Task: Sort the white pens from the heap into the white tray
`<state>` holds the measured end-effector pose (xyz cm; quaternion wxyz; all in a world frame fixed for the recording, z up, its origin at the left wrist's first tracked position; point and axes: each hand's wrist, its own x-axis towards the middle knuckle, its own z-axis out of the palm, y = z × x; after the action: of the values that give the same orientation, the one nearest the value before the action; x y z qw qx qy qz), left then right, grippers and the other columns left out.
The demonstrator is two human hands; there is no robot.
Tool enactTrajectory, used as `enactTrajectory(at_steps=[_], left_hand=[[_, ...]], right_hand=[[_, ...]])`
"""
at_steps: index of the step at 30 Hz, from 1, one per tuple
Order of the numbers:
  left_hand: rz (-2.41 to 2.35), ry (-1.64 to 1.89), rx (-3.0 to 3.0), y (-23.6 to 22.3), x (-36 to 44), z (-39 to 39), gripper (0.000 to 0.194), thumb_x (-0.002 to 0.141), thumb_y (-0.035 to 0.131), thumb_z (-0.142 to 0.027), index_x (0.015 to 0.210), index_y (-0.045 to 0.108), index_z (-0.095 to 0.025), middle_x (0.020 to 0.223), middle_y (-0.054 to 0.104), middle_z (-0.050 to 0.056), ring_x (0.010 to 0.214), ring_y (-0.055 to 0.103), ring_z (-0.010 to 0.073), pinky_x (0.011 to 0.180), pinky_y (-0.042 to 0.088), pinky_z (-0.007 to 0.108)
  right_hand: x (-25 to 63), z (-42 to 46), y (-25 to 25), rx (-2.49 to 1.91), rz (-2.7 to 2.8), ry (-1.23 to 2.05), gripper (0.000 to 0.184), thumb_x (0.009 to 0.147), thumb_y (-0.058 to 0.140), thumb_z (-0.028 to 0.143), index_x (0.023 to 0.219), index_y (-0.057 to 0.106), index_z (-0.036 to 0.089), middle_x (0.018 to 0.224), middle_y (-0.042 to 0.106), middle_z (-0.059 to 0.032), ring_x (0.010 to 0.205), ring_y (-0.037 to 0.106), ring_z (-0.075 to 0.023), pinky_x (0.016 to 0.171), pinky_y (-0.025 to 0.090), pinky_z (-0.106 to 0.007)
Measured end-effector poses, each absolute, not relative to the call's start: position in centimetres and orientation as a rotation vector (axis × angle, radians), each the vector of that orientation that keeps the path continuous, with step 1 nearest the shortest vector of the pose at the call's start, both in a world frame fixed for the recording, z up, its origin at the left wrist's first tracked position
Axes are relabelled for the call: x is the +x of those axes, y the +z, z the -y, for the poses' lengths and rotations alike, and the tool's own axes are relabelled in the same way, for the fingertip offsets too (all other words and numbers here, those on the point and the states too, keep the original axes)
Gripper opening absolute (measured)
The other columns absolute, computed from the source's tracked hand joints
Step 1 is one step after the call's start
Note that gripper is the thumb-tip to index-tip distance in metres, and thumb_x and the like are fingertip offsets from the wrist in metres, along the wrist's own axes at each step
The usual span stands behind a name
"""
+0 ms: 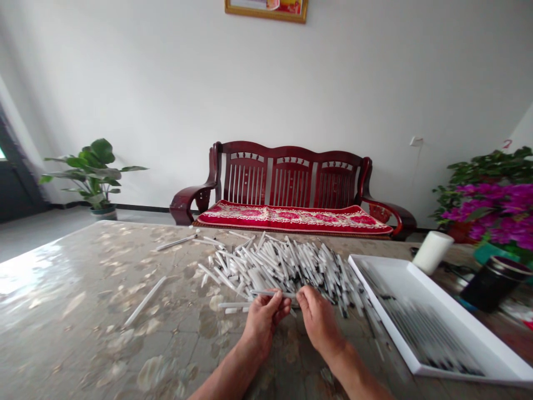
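Between my hands, level above the table, is a slim pen-like stick (259,293), pale grey along its left part. My left hand (263,318) is closed on it near the middle, with the thumb on top. At its right end, my right hand (315,314) pinches with thumb and fingers, which hide that end. Just beyond my hands lies a loose pile of white and translucent pen-like tubes (266,261), some with dark ends. To the right, a white shallow box (410,355) holds a row of slender grey sticks with dark tips (433,328).
The table (83,344) has a patterned cover. One white tube (145,301) lies apart at left. Past the box stand a white roll (433,251), a black cup (493,283) and purple flowers (495,214). A wooden bench (291,178) is behind the table.
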<state>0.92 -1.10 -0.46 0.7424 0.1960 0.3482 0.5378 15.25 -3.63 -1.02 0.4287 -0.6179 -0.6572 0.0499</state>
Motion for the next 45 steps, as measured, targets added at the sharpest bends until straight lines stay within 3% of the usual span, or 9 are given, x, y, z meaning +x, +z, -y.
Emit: enactTrajectory(at_steps=[4, 7, 11, 17, 23, 27, 33, 38, 45], left_hand=[[-0.745, 1.171, 0.443, -0.64, 0.99, 1.19, 0.018, 0.069, 0.086, -0.012, 0.071, 0.068, -0.012, 0.059, 0.070, 0.001, 0.055, 0.069, 0.0119, 0.055, 0.059, 0.019], [-0.754, 1.175, 0.423, -0.67, 1.02, 1.10, 0.018, 0.069, 0.086, -0.012, 0.069, 0.068, -0.012, 0.057, 0.069, 0.001, 0.054, 0.068, 0.0115, 0.055, 0.059, 0.019], [-0.764, 1.164, 0.421, -0.73, 1.11, 1.07, 0.019, 0.068, 0.087, -0.013, 0.068, 0.068, -0.012, 0.058, 0.069, 0.001, 0.055, 0.068, 0.0115, 0.055, 0.059, 0.019], [-0.755, 1.153, 0.475, -0.81, 1.11, 1.11, 0.026, 0.062, 0.091, -0.020, 0.069, 0.067, -0.013, 0.057, 0.069, 0.001, 0.054, 0.067, 0.0118, 0.055, 0.058, 0.020], [-0.785, 1.149, 0.477, -0.91, 0.92, 0.87, 0.023, 0.065, 0.090, -0.020, 0.067, 0.068, -0.012, 0.058, 0.069, 0.001, 0.055, 0.067, 0.0116, 0.056, 0.058, 0.020], [-0.779, 1.136, 0.509, -1.25, 1.03, 1.02, 0.028, 0.060, 0.093, -0.024, 0.067, 0.068, -0.013, 0.057, 0.069, 0.001, 0.055, 0.067, 0.0124, 0.054, 0.058, 0.021], [-0.798, 1.132, 0.514, -1.14, 0.98, 0.99, 0.030, 0.058, 0.093, -0.026, 0.066, 0.068, -0.012, 0.058, 0.070, 0.003, 0.055, 0.067, 0.0124, 0.054, 0.058, 0.021], [-0.806, 1.133, 0.528, -1.01, 1.05, 0.97, 0.029, 0.060, 0.093, -0.026, 0.066, 0.068, -0.012, 0.057, 0.069, 0.002, 0.053, 0.066, 0.0120, 0.053, 0.057, 0.020], [-0.829, 1.131, 0.530, -1.12, 1.01, 0.87, 0.027, 0.063, 0.091, -0.025, 0.064, 0.067, -0.012, 0.057, 0.069, 0.003, 0.055, 0.067, 0.0126, 0.055, 0.058, 0.021]], right_hand=[[15.12, 3.47, -1.05, -1.610, 1.585, 0.337, 0.056, 0.099, 0.027, 0.060, 0.067, 0.054, 0.023, 0.056, 0.062, -0.0035, 0.054, 0.059, -0.0172, 0.054, 0.036, -0.025], [15.38, 3.59, -0.77, -1.572, 1.579, 0.475, 0.057, 0.099, 0.024, 0.062, 0.072, 0.056, 0.023, 0.059, 0.062, -0.0029, 0.058, 0.060, -0.0182, 0.055, 0.039, -0.026], [15.67, 3.79, -0.47, -1.480, 1.632, 0.391, 0.041, 0.096, 0.038, 0.055, 0.084, 0.058, 0.022, 0.074, 0.066, -0.0032, 0.070, 0.061, -0.0183, 0.064, 0.042, -0.025], [15.65, 3.76, -0.80, -1.603, 1.591, 0.447, 0.053, 0.097, 0.027, 0.060, 0.064, 0.049, 0.024, 0.055, 0.054, -0.0005, 0.054, 0.053, -0.0179, 0.054, 0.035, -0.027], [15.64, 4.01, -0.56, -1.514, 1.645, 0.416, 0.034, 0.094, 0.042, 0.049, 0.083, 0.058, 0.022, 0.074, 0.066, -0.0029, 0.071, 0.061, -0.0190, 0.064, 0.039, -0.026], [15.62, 3.96, -0.57, -1.585, 1.613, 0.488, 0.046, 0.097, 0.032, 0.052, 0.064, 0.047, 0.024, 0.057, 0.054, 0.0004, 0.057, 0.053, -0.0170, 0.055, 0.034, -0.026], [15.63, 3.73, -0.50, -1.474, 1.609, 0.456, 0.032, 0.093, 0.044, 0.049, 0.080, 0.055, 0.022, 0.072, 0.063, -0.0009, 0.069, 0.058, -0.0177, 0.064, 0.041, -0.025], [15.53, 3.47, -1.00, -1.564, 1.552, 0.513, 0.048, 0.096, 0.032, 0.057, 0.065, 0.047, 0.025, 0.053, 0.048, 0.0022, 0.053, 0.051, -0.0169, 0.052, 0.033, -0.026], [15.30, 3.63, -1.04, -1.483, 1.608, 0.501, 0.039, 0.095, 0.041, 0.054, 0.074, 0.054, 0.023, 0.063, 0.057, 0.0015, 0.061, 0.054, -0.0160, 0.057, 0.037, -0.024]])
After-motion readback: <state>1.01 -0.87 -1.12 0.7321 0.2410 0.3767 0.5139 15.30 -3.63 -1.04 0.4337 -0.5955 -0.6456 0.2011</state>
